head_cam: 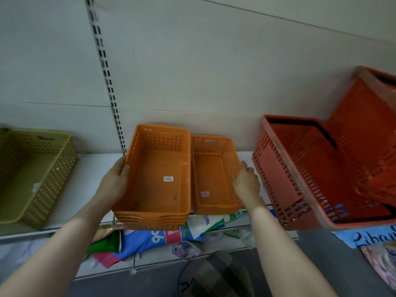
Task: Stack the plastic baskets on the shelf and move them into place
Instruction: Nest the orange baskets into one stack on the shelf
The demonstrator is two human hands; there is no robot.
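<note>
Both forearms reach in: left hand (114,181) grips the nested orange stack (154,179); right hand (246,181), fingers half-spread, touches the unstacked small basket (214,176) at three o'clock.

Two bare forearms and hands (114,179), no sleeves or jewellery visible

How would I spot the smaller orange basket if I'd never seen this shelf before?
Find the white shelf along the wall, then the big red crate at its right end. Just left of it sits the smaller orange basket, single and narrow, unlike the wider orange stack beside it.
</note>
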